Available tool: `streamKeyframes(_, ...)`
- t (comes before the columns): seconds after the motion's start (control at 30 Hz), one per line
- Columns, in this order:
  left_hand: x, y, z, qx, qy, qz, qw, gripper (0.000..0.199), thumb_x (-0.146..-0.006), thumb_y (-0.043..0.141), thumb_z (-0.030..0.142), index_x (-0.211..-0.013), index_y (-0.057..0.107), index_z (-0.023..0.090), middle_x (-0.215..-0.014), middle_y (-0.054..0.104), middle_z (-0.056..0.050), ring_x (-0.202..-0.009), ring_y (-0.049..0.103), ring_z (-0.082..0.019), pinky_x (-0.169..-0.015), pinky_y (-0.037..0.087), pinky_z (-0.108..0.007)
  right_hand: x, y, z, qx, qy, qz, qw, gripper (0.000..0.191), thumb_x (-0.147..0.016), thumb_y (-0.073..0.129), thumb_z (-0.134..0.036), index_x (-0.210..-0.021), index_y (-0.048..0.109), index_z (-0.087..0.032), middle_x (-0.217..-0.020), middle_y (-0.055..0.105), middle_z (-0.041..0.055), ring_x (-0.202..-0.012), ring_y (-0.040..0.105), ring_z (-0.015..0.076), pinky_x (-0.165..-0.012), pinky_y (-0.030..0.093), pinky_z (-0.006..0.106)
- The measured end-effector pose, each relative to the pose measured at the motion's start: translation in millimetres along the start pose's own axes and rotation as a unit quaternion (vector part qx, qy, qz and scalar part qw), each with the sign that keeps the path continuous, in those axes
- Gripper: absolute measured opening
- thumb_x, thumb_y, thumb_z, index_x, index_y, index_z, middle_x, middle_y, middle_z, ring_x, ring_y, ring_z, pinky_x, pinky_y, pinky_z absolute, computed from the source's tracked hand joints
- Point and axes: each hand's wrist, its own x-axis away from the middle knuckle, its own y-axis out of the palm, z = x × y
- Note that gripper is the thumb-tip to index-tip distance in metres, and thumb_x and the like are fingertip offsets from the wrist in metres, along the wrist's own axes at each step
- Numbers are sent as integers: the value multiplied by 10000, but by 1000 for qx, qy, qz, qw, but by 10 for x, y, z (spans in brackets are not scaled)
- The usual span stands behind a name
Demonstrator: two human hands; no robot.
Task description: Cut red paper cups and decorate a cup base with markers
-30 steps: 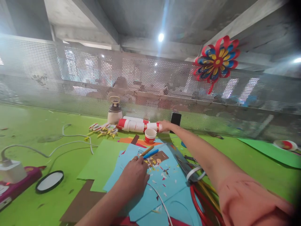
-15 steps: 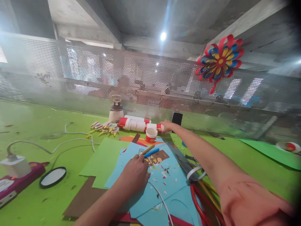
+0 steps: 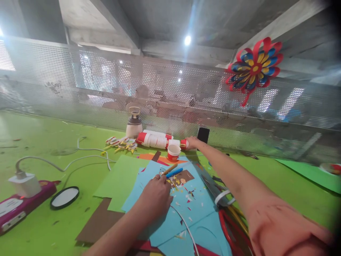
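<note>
at the left of the green surface [image 3: 39,142], a purple power strip [image 3: 30,203] carries a white charger [image 3: 25,185], whose pale cable loops rightward. just beside the strip lies a round, black-rimmed disc [image 3: 64,198]. next come a brown sheet [image 3: 97,224] and a light green sheet [image 3: 117,181] partly over it. beyond them sits a cluster of cut paper pieces [image 3: 114,141] in white, red and yellow, near a lidded jug [image 3: 134,129] standing upright.

right of the jug, a red and white roll of nested cups [image 3: 154,141] lies on its side at the back. nearer, the left hand [image 3: 157,195] rests palm down over a blue sheet [image 3: 170,233], its fingertips at a tan stick [image 3: 170,169] and a blue stick [image 3: 174,173]; i cannot tell whether it grips either. small scraps [image 3: 189,193] are scattered over the blue sheet. a paper cup [image 3: 174,152] stands upright in front of the roll.

the right hand [image 3: 193,142] is at the roll's right end; its fingertips are hidden, so whether it is clamped there cannot be told. just behind it leans a dark slab [image 3: 203,135]. farther right, a looped paper flower [image 3: 255,68] hangs above a bright green sheet [image 3: 314,176].
</note>
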Motion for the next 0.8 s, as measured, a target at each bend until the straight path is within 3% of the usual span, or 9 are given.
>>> streamKeyframes(0.23, 15, -22, 6, 12, -10, -12, 1000, 246, -853, 577, 289, -1019, 694, 152, -1128, 657, -152, -1111, 586, -335, -974, 489, -464, -70, -8, -26, -41, 21, 46, 998, 389, -938, 610, -335, -1292, 557, -181, -1319, 570, 106, -1117, 604, 260, -916, 521, 486)
streamKeyframes(0.5, 20, -11, 1, 5, 6, 5, 1000, 241, -856, 570, 289, -1008, 696, 152, -1112, 658, -158, -1077, 591, -338, -927, 504, -465, -34, -301, 94, -174, 19, 35, 984, 321, -945, 602, -324, -1234, 596, -184, -1272, 601, 94, -1070, 624, 236, -889, 538, 442)
streamKeyframes(0.63, 15, 0, -8, 1, 3, 6, 1000, 251, -850, 571, 288, -1009, 705, 147, -1105, 661, -159, -1074, 594, -330, -941, 497, -447, -5, -354, -34, -284, 23, -15, 958, 313, -944, 601, -332, -1216, 607, -176, -1252, 613, 83, -1048, 632, 240, -871, 547, 432)
streamKeyframes(0.8, 13, 4, -16, -4, 0, 4, 1000, 252, -847, 573, 286, -1002, 709, 142, -1101, 659, -160, -1074, 595, -331, -944, 497, -448, 6, -257, -337, -425, 49, -80, 900, 326, -946, 602, -322, -1234, 589, -170, -1229, 620, 92, -1014, 644, 220, -844, 559, 425)
